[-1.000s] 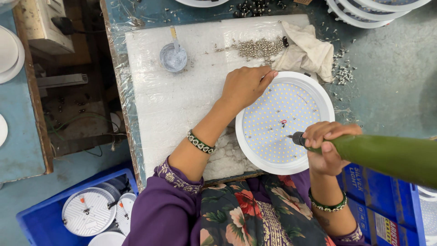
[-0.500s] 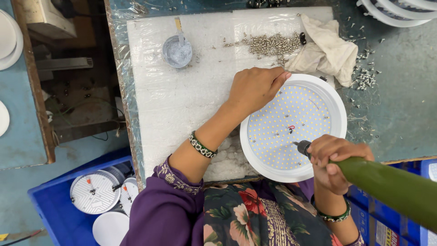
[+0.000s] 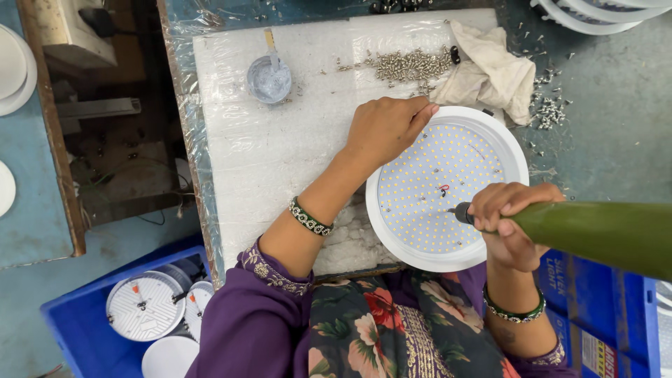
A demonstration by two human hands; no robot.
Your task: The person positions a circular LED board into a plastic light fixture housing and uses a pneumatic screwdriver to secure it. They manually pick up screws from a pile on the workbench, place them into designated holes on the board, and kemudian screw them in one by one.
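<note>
Resting on the upper left rim of a round white lamp (image 3: pixel 514 150), the left hand (image 3: pixel 385 126) lies knuckles up with its fingers curled loosely; its fingertips touch the rim near the top, but it is hard to tell whether they pinch anything. The lamp sits flat on a white foam board (image 3: pixel 266 161) wrapped in clear film, at the board's lower right corner, and its face is a disc dotted with rows of small yellow lights. A short red and dark wire shows near the middle of that disc.

The right hand (image 3: pixel 511 227) is clenched around a green power screwdriver (image 3: pixel 595 234), whose thick body runs off to the right edge of the view. Its dark tip (image 3: pixel 460 212) touches the disc right of centre, just below the wire.

Above the lamp, a heap of small silver screws (image 3: pixel 409 65) lies on the board, and a crumpled cream cloth (image 3: pixel 490 70) lies just beside it, touching the lamp's upper rim. More screws are scattered on the grey table (image 3: pixel 609 126) to the right. A small round cup (image 3: pixel 269 78) with a stick in it stands near the board's top edge. Lower left, a blue crate (image 3: pixel 84 350) holds more round white lamp parts.
</note>
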